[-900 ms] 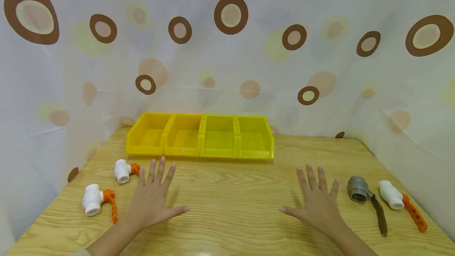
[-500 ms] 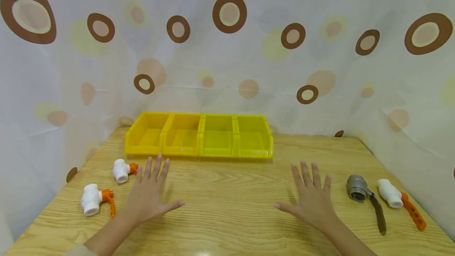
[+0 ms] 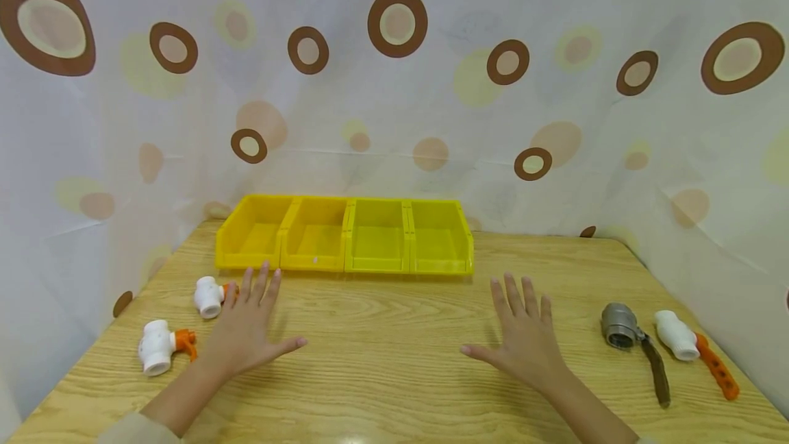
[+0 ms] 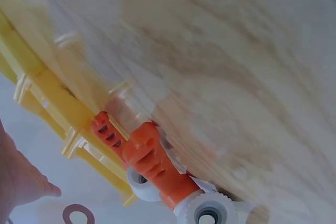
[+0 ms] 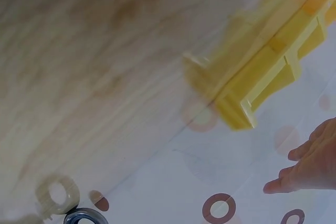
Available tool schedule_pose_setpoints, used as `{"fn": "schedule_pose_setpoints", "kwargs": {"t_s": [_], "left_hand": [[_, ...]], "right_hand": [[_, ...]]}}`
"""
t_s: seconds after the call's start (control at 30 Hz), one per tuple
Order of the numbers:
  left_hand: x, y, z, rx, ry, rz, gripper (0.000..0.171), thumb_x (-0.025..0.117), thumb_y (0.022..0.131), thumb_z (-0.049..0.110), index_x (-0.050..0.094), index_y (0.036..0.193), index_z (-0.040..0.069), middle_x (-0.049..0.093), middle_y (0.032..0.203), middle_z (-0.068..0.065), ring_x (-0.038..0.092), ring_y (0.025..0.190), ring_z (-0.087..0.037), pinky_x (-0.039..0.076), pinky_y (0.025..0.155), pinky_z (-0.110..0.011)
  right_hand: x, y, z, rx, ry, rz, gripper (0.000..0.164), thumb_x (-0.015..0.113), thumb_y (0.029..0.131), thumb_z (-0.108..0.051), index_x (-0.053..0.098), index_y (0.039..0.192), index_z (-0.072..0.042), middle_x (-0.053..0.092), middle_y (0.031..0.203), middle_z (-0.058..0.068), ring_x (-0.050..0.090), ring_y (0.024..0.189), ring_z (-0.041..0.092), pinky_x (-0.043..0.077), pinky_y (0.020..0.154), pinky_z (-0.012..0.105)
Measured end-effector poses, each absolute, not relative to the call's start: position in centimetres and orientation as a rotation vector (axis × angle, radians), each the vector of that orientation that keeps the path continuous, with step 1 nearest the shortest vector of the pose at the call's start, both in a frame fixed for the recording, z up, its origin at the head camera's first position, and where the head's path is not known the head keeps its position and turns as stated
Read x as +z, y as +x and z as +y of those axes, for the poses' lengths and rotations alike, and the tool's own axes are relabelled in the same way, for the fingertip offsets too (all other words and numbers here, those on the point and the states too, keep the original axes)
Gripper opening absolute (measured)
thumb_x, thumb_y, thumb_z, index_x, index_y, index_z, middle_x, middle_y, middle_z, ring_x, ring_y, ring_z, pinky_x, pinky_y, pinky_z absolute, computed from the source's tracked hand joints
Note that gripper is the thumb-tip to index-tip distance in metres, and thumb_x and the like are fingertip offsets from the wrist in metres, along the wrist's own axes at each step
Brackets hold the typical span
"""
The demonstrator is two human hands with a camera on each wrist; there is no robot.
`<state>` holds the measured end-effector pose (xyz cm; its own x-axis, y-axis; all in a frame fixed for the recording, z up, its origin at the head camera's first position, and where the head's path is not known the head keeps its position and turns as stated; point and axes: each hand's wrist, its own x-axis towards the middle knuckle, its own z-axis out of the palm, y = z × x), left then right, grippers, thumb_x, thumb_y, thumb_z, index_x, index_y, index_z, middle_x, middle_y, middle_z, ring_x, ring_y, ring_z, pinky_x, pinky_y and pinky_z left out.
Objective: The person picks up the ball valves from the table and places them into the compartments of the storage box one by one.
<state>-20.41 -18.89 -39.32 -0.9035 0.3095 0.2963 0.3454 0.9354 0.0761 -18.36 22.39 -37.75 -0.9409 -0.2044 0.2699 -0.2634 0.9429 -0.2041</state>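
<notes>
Both hands are spread over the wooden table with nothing held. My left hand (image 3: 242, 331) has its fingers straight and thumb stretched inward. It is nearest to two white plastic ball valves with orange handles: a farther one (image 3: 209, 297) and a nearer one (image 3: 157, 348), whose handles it partly hides. In the left wrist view an orange handle (image 4: 157, 163) shows more fully. My right hand (image 3: 524, 341), fingers likewise straight, is to the left of a grey metal ball valve (image 3: 619, 326) with a dark handle. Beyond that lies another white ball valve (image 3: 677, 336) with an orange handle.
A joined row of several yellow bins (image 3: 376, 264) stands at the back of the table (image 3: 382, 348), left of centre. Nothing shows inside them. Behind and at both sides hangs a light curtain (image 3: 345, 108) printed with brown rings and pale dots.
Both hands have drifted left and slightly away from me, fingers still spread. The left one now covers more of the orange handles. The view has shifted slightly; the valves and bins stay put.
</notes>
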Motion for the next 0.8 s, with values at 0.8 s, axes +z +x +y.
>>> {"fn": "schedule_pose_setpoints", "kwargs": {"t_s": [0.8], "left_hand": [[-38.7, -22.5, -21.7, -0.217, -0.418, -2.892, 0.108, 0.053, 0.078, 0.067, 0.011, 0.146, -0.005, 0.009, 0.152, -0.027, 0.010, 0.138, -0.049, 0.009, 0.110, -0.064]], "right_hand": [[-37.8, -20.2, 20.0, 0.401, 0.397, -2.837, 0.112, 0.060, 0.072, -0.068, 0.012, 0.149, -0.003, 0.008, 0.154, 0.024, 0.000, 0.141, 0.046, 0.008, 0.108, 0.067]]}}
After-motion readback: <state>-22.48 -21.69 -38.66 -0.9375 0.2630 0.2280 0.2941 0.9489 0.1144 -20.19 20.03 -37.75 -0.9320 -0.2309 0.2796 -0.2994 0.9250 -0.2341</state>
